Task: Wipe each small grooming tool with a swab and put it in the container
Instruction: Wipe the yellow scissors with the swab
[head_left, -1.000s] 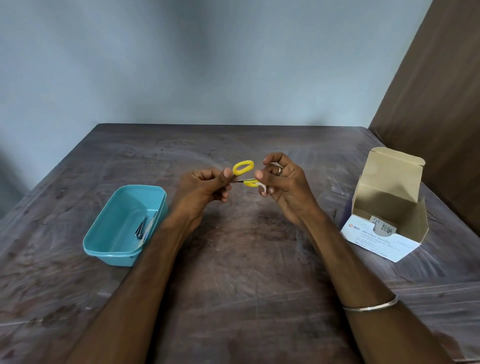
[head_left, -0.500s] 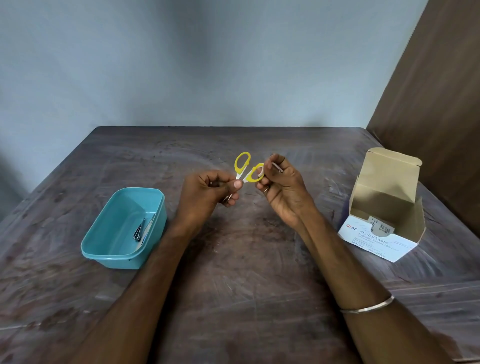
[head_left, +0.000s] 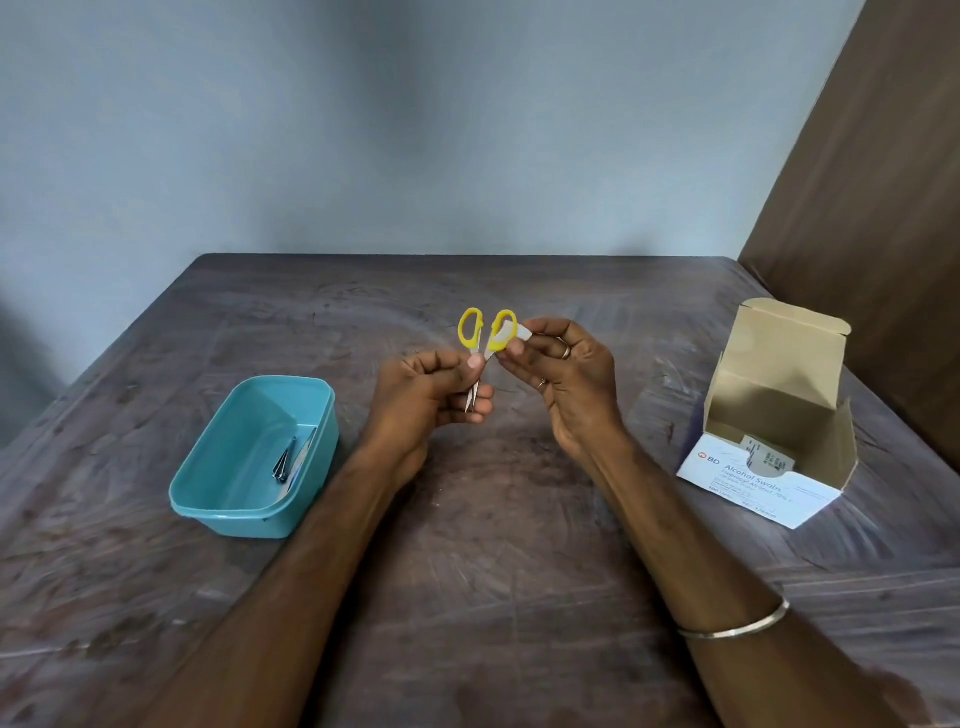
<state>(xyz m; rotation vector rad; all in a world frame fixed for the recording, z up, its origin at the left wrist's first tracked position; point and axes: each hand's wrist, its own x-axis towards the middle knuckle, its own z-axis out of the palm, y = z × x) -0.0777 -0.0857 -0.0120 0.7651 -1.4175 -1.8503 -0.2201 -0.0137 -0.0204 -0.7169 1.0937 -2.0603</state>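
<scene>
l hand (head_left: 431, 395) curled, gripping scissors (head_left: 480, 353) by blades; r hand (head_left: 561, 374) pinching swab (head_left: 521, 332) against yellow handle.

both hands (head_left: 561, 379) hang above the middle of the counter (head_left: 467, 545), holding small scissors (head_left: 480, 343) between them, clear of the surface. taking the teal container (head_left: 218, 499) as landmark: it sits at the left, its open top unobstructed from above, with metal tools (head_left: 291, 457) lying against its right inner wall. bare counter runs between the container and the left hand (head_left: 426, 400). well to the container's right, past both forearms, an open swab box (head_left: 769, 431) stands with its lid flap upright, beside a brown panel (head_left: 883, 208)
</scene>
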